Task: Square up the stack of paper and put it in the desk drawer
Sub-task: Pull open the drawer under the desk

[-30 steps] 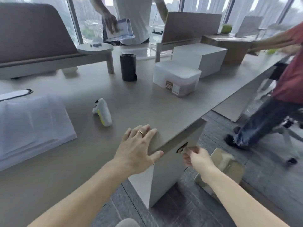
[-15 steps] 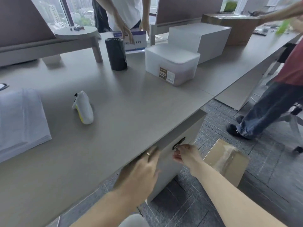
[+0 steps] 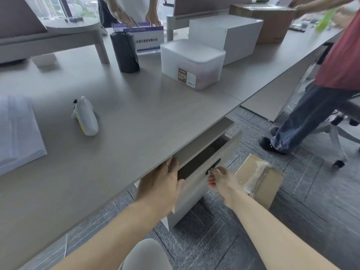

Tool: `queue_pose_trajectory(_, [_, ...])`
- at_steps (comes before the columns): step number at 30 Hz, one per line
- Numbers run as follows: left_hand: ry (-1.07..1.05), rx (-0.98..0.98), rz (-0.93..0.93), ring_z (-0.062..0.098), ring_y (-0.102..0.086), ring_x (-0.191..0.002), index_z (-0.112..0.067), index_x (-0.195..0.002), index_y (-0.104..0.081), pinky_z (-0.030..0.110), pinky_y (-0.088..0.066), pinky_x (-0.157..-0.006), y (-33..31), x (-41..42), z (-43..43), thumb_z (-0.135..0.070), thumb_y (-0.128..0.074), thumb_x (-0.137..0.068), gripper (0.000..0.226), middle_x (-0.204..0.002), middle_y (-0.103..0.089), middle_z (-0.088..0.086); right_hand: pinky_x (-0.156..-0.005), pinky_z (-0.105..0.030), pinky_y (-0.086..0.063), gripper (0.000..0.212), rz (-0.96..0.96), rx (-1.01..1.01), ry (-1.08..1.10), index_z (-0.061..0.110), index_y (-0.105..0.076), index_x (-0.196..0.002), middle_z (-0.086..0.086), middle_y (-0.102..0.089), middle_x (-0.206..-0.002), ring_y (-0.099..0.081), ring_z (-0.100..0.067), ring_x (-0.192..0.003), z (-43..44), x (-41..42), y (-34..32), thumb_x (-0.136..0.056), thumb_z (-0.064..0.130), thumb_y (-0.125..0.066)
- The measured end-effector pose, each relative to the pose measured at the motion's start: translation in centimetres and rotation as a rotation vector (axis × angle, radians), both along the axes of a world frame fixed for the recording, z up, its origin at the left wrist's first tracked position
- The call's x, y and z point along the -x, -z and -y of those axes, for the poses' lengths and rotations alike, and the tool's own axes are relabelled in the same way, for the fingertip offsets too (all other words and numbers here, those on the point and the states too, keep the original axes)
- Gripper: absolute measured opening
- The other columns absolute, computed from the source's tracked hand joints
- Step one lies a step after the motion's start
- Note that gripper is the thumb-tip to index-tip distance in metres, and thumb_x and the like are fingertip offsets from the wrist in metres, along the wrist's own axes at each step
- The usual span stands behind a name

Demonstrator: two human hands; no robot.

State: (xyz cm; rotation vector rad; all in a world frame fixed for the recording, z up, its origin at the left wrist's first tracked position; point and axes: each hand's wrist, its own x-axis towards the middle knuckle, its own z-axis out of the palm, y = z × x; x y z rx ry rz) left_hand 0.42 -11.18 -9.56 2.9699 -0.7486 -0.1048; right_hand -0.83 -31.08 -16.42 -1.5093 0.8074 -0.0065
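Observation:
The white stack of paper (image 3: 17, 131) lies on the desk (image 3: 136, 117) at the far left, partly cut off by the frame edge. Under the desk's right corner the grey drawer (image 3: 198, 184) stands a short way open, showing a dark gap. My left hand (image 3: 161, 184) grips the drawer's top edge just below the desktop. My right hand (image 3: 220, 179) pinches a small metal key or pull at the dark handle slot on the drawer front.
A white and yellow handheld device (image 3: 85, 116), a black cylinder (image 3: 124, 52), a frosted plastic box (image 3: 192, 63) and a white box (image 3: 226, 36) stand on the desk. A cardboard box (image 3: 259, 180) sits on the floor beside the drawer. Two people stand nearby.
My left hand left the desktop and went under its edge onto the drawer. The drawer, shut a second ago, has slid out a short way with my right hand at its handle.

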Motion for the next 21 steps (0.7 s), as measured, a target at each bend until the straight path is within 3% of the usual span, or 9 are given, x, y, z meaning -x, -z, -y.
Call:
queue_pose_trajectory(3, [-0.002,0.029,0.008,0.025,-0.033,-0.15,-0.014,-0.158,-0.028,0.039,-0.033,-0.117,-0.1,0.5,0.2,-0.05,-0.04,-0.101,0.068,-0.165,-0.03,0.006,-0.052,-0.021,-0.054,0.026,0.005,-0.003,0.032,0.009,-0.057,-0.083,-0.01,-0.058,-0.074,-0.057,-0.019,-0.063,1.5,3.4,0.3,-0.103,0.008,-0.041])
queue_pose_trajectory(8, [-0.002,-0.006,0.047,0.025,-0.041,-0.137,-0.014,-0.147,-0.041,0.041,-0.039,-0.106,-0.1,1.7,0.6,-0.052,-0.046,-0.096,0.064,-0.153,-0.042,0.002,-0.061,-0.029,-0.053,0.026,0.008,0.003,0.066,0.007,-0.058,-0.086,-0.014,-0.059,-0.078,-0.06,-0.025,-0.071,3.9,8.8,0.3,-0.102,0.006,-0.039])
queue_pose_trajectory(17, [0.0,-0.022,0.035,0.026,-0.039,-0.141,-0.011,-0.153,-0.036,0.042,-0.04,-0.109,-0.2,3.2,0.9,-0.054,-0.044,-0.096,0.071,-0.158,-0.04,0.006,-0.061,-0.028,-0.056,0.021,-0.007,0.056,0.113,0.004,-0.061,-0.093,-0.02,-0.064,-0.087,-0.062,-0.025,-0.075,7.5,16.2,0.9,-0.103,0.01,-0.044])
queue_pose_trajectory(21, [-0.016,-0.031,0.033,0.028,-0.042,-0.138,-0.01,-0.15,-0.04,0.044,-0.042,-0.106,-0.3,3.5,1.2,-0.054,-0.048,-0.095,0.071,-0.155,-0.043,0.008,-0.061,-0.028,-0.055,0.021,0.004,0.054,0.145,0.002,-0.059,-0.09,-0.016,-0.061,-0.081,-0.061,-0.023,-0.069,8.2,18.3,1.1,-0.103,0.009,-0.044])
